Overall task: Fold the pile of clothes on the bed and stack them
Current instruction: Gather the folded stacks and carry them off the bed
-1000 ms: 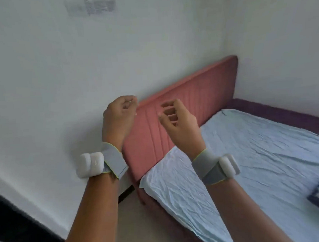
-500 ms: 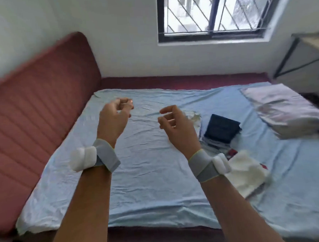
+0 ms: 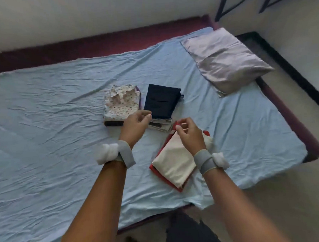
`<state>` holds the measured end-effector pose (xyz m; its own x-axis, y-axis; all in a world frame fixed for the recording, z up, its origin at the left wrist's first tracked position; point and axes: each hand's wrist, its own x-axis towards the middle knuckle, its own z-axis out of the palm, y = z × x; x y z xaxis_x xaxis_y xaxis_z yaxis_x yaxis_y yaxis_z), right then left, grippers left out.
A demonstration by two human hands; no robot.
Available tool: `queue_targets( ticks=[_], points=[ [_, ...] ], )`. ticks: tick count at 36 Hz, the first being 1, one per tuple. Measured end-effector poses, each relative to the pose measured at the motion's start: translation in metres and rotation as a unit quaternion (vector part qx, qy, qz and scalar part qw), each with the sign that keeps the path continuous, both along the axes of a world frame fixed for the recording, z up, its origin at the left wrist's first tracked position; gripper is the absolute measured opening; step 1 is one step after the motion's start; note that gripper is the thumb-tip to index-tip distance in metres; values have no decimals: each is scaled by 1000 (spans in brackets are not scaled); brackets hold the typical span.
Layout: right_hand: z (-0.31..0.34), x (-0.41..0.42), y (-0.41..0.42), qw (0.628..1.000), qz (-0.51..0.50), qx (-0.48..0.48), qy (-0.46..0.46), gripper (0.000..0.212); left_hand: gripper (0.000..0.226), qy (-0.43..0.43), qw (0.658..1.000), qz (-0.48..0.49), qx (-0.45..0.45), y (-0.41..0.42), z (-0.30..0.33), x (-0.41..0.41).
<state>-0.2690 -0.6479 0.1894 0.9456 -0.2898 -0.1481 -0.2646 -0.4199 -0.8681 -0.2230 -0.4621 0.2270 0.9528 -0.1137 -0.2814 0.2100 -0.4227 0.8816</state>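
Note:
Three folded stacks lie on the light blue bed sheet (image 3: 44, 127). A floral garment (image 3: 121, 104) tops a dark piece at the middle. Beside it on the right, a navy garment (image 3: 160, 102) lies on lighter folded clothes. Nearer to me, a cream garment (image 3: 175, 162) rests on a red one (image 3: 154, 170). My left hand (image 3: 136, 125) hovers in front of the floral and navy stacks, fingers loosely curled and holding nothing. My right hand (image 3: 188, 134) hovers over the far end of the cream garment, likewise loosely curled and without a grip that I can see.
A grey pillow (image 3: 225, 61) lies at the bed's far right corner. The maroon bed frame (image 3: 293, 125) borders the sheet. Black table legs (image 3: 241, 0) stand against the wall at top right. Floor and dark trousers (image 3: 188, 234) show below.
The view has swung from the headboard and wall across to the bed's right part, bringing the folded stacks under my hands. Both hands keep the same raised, loosely curled pose.

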Motion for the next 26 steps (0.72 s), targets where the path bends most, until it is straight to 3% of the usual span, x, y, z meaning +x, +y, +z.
queue_targets(
  ticks=[6,14,19,23,26],
  points=[
    [-105,1,-60,983,-88,32,161,23,16,99,992,-66,41,-61,-92,36],
    [-229,-22,-76,931,-191,60,305,57,47,208,958,-151,130,-98,-217,55],
    [-268,-22,-73,895,-322,135,278,70,103,211,945,-168,183,-100,-280,55],
    [-307,-18,-72,882,-343,170,276,71,107,222,950,-123,180,-104,-321,60],
    [-320,-17,-76,864,-356,215,284,86,103,207,957,-100,179,-105,-341,63]
  ],
)
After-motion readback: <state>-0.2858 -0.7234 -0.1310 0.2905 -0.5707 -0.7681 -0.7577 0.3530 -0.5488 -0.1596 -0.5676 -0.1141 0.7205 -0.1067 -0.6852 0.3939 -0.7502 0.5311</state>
